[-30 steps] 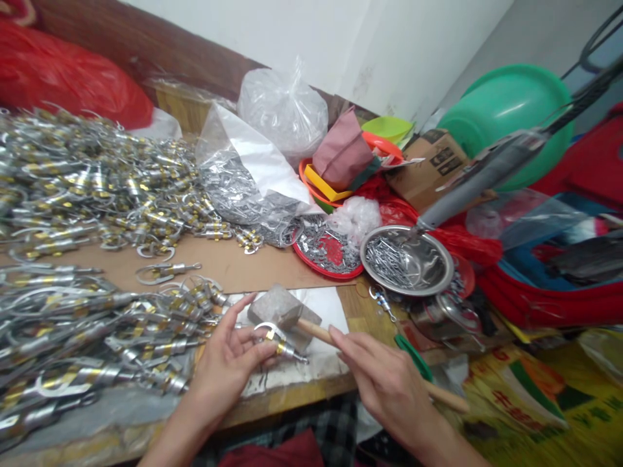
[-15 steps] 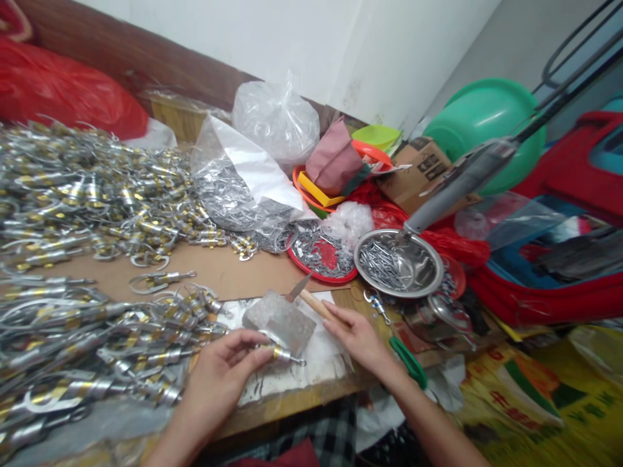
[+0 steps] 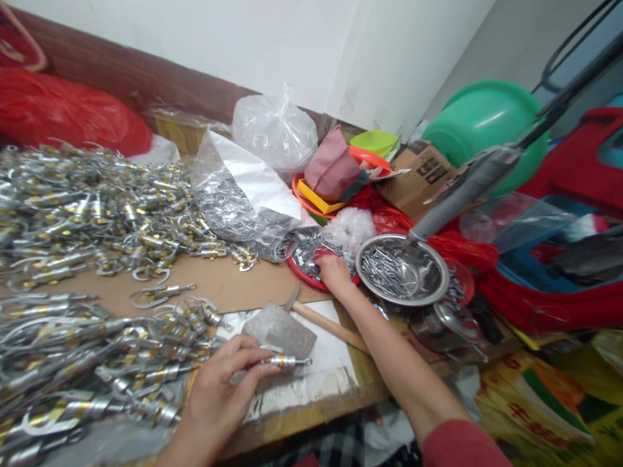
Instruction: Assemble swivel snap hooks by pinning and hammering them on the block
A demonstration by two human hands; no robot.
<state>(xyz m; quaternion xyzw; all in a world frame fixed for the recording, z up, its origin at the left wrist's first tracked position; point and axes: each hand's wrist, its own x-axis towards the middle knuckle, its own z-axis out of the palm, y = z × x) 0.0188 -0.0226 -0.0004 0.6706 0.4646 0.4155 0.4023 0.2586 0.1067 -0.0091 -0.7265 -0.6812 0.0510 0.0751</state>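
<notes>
My left hand (image 3: pixel 228 383) pinches a silver-and-brass hook fitting (image 3: pixel 287 361) between thumb and fingers, its ringed end pointing right. The fitting is just in front of a grey metal block (image 3: pixel 280 329) on white paper. Farther back, my right hand (image 3: pixel 333 271) dips into a red dish (image 3: pixel 311 281) of small flat metal pieces. Its fingers are bunched together, fingertips among the pieces; what they pinch is hidden. A hammer (image 3: pixel 326 323) with a wooden handle lies beside the block, its head at the block's back edge, with my right forearm above the handle's end.
Large piles of similar hook fittings (image 3: pixel 92 201) cover the left side. A steel bowl (image 3: pixel 402 269) of metal pins stands right of the dish. Behind are a clear bag of metal parts (image 3: pixel 233 207), a cardboard box (image 3: pixel 416 175) and a green basin (image 3: pixel 487 133).
My right hand has let go of the hammer and moved back into the red dish. The hammer now lies down. My left hand keeps its hold on the hook fitting.
</notes>
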